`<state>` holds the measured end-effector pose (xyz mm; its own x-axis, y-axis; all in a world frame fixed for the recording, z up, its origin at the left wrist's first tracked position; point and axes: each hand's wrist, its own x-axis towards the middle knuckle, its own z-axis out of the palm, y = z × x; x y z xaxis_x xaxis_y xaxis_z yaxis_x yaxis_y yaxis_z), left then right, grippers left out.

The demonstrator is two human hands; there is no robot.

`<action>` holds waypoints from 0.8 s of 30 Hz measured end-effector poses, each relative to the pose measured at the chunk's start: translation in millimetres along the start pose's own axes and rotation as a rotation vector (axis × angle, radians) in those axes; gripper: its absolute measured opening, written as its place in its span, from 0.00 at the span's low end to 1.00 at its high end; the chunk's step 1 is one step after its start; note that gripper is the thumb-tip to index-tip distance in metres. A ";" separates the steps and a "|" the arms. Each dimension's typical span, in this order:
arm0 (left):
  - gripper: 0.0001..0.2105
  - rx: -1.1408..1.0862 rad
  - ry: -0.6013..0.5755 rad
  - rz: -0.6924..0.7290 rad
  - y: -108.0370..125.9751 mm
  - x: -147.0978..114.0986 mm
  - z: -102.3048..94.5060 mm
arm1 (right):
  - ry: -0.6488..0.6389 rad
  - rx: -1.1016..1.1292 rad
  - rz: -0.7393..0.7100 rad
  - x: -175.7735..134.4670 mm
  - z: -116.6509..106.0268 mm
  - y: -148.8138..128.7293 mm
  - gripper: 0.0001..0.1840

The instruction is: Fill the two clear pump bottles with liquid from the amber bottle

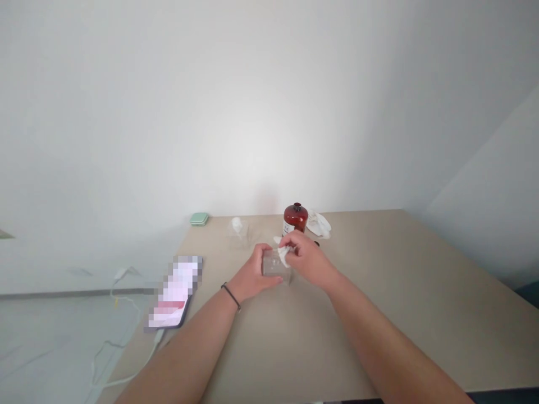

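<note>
Fingers of the left hand [252, 276] wrap a clear container [275, 266] on the beige table [400, 292]; the right hand [305, 259] pinches what seems a white tissue [283, 253] at its rim, before a brown bottle [295, 218].

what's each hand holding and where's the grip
The left hand grips a clear glass around its side. The right hand pinches a white tissue in its fingertips at the glass's rim.

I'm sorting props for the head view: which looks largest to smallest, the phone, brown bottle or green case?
1. phone, though it lies nearest the camera
2. brown bottle
3. green case
</note>
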<state>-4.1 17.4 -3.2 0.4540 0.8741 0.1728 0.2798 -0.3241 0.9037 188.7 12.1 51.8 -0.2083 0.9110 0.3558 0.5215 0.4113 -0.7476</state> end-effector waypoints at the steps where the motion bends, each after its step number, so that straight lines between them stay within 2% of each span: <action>1: 0.31 -0.007 -0.002 0.007 0.7 0.1 -0.3 | -0.072 -0.020 -0.052 2.0 6.7 -5.7 0.16; 4: 0.31 -0.043 -0.022 0.006 3.2 0.1 -1.1 | -0.250 -0.108 -0.150 6.3 9.1 -13.4 0.18; 9: 0.33 -0.053 -0.018 0.011 2.8 0.4 -2.0 | -0.482 -0.307 -0.202 17.0 -10.1 -23.1 0.15; 14: 0.33 -0.048 -0.004 0.035 -4.1 1.4 -1.6 | -0.638 -0.535 -0.223 31.4 -10.9 -43.0 0.15; 18: 0.38 -0.079 0.002 0.083 -3.5 1.6 -0.9 | -0.637 -0.643 -0.167 33.6 -3.4 -56.2 0.19; 24: 0.39 -0.061 0.047 0.009 4.4 -3.2 3.6 | -0.516 -0.749 0.039 25.5 8.9 -67.3 0.18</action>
<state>-1.3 11.9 -1.2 0.4157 0.8877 0.1981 0.2231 -0.3107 0.9240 141.0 7.9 106.2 -0.4296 0.8983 -0.0918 0.8996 0.4169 -0.1300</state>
